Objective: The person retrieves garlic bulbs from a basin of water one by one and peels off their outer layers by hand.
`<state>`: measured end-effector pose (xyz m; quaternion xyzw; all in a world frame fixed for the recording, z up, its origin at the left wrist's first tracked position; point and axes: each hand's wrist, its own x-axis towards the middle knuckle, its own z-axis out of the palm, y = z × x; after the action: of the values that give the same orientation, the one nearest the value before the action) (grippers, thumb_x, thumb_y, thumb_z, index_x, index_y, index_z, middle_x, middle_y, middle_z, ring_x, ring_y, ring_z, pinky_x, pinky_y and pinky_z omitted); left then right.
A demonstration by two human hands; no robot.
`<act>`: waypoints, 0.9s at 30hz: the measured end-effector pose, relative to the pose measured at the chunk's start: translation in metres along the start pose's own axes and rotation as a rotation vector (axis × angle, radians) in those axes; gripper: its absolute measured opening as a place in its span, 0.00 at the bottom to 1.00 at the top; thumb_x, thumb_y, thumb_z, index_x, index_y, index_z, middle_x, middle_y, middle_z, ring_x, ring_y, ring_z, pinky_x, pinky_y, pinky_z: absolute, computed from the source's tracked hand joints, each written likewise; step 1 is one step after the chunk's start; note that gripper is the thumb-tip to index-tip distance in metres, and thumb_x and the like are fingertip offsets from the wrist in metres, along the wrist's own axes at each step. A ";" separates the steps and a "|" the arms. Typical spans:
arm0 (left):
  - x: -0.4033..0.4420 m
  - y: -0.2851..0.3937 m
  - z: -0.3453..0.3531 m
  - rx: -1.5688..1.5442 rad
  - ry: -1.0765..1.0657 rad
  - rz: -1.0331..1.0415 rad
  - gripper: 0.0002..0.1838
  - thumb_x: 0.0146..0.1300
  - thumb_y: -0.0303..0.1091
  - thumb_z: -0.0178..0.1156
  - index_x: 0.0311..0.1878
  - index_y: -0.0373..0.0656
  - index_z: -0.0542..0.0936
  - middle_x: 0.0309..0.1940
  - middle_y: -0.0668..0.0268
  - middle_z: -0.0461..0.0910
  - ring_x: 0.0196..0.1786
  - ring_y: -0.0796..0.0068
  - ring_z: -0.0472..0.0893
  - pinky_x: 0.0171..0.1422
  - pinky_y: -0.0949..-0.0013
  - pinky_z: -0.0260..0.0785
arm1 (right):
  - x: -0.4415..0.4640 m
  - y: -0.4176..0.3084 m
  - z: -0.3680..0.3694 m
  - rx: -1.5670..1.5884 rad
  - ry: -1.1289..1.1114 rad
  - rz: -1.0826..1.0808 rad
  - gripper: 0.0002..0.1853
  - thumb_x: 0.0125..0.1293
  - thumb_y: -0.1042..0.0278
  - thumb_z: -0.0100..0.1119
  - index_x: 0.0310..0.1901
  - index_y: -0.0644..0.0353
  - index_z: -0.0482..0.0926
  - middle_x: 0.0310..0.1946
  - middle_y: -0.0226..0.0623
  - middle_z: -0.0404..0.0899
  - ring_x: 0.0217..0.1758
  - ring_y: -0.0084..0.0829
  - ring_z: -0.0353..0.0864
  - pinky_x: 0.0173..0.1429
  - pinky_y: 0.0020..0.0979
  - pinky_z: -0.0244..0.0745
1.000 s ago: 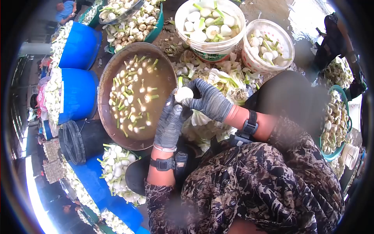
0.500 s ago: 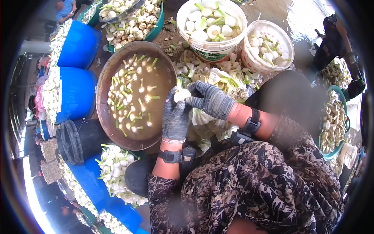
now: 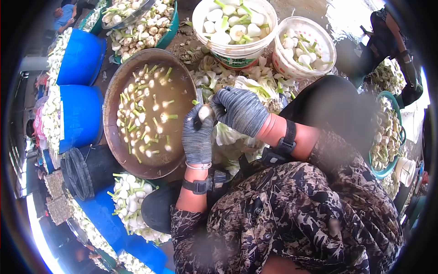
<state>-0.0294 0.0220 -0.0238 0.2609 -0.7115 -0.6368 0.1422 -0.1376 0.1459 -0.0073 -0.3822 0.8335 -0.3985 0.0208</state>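
Note:
My left hand (image 3: 197, 137), in a grey knit glove, is closed around a white garlic bulb (image 3: 205, 113). Close against the bulb's right side, my gloved right hand (image 3: 242, 111) has its fingers curled in a pinch; what they grip is hidden. A narrow grey strip, perhaps a blade, shows just above the bulb. To the left stands a wide brown basin (image 3: 108, 114) of murky water, with many garlic bulbs (image 3: 141, 114) with short green stalks floating in it. Peeled garlic skins and leaves (image 3: 255, 86) lie heaped beyond my hands.
Two white buckets of garlic, a larger bucket (image 3: 233, 49) and a smaller bucket (image 3: 279, 59), stand ahead. Blue tubs (image 3: 81, 116) and a black bucket (image 3: 93, 170) line the left. A green basin (image 3: 385, 171) of garlic is at right, near another person's gloved hand (image 3: 409, 73).
My right hand has shifted slightly, its fingers now curled tighter beside the bulb. The bulb sits lower in my left hand, its green stalk less visible. The whole view has shifted a little.

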 end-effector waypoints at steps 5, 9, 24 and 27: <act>-0.004 0.003 -0.005 -0.118 -0.107 0.011 0.22 0.71 0.33 0.56 0.65 0.38 0.68 0.58 0.59 0.73 0.58 0.68 0.75 0.63 0.64 0.72 | 0.002 0.010 0.002 0.275 -0.109 0.158 0.13 0.59 0.59 0.62 0.33 0.61 0.78 0.28 0.49 0.81 0.34 0.50 0.82 0.39 0.43 0.76; -0.010 0.004 -0.002 -0.556 -0.235 0.035 0.27 0.70 0.40 0.58 0.67 0.40 0.65 0.62 0.60 0.69 0.60 0.66 0.73 0.62 0.60 0.73 | 0.010 0.024 -0.001 0.342 -0.022 0.334 0.11 0.63 0.63 0.58 0.33 0.65 0.79 0.25 0.52 0.81 0.31 0.51 0.81 0.40 0.41 0.77; -0.003 0.004 -0.015 0.056 -0.298 0.056 0.36 0.61 0.38 0.62 0.71 0.39 0.62 0.63 0.61 0.67 0.63 0.69 0.69 0.70 0.66 0.61 | 0.006 0.004 -0.023 -0.141 -0.112 -0.361 0.09 0.59 0.56 0.62 0.34 0.51 0.83 0.31 0.34 0.78 0.40 0.39 0.79 0.52 0.41 0.72; 0.000 -0.004 -0.019 0.288 -0.329 0.189 0.38 0.61 0.38 0.61 0.72 0.38 0.59 0.65 0.58 0.66 0.65 0.65 0.68 0.72 0.64 0.59 | 0.005 0.007 -0.016 -0.116 -0.148 -0.315 0.09 0.58 0.58 0.62 0.33 0.52 0.82 0.28 0.36 0.78 0.37 0.42 0.79 0.46 0.41 0.73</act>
<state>-0.0188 0.0058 -0.0248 0.1034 -0.8297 -0.5467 0.0447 -0.1504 0.1555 0.0002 -0.5367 0.7812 -0.3189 -0.0025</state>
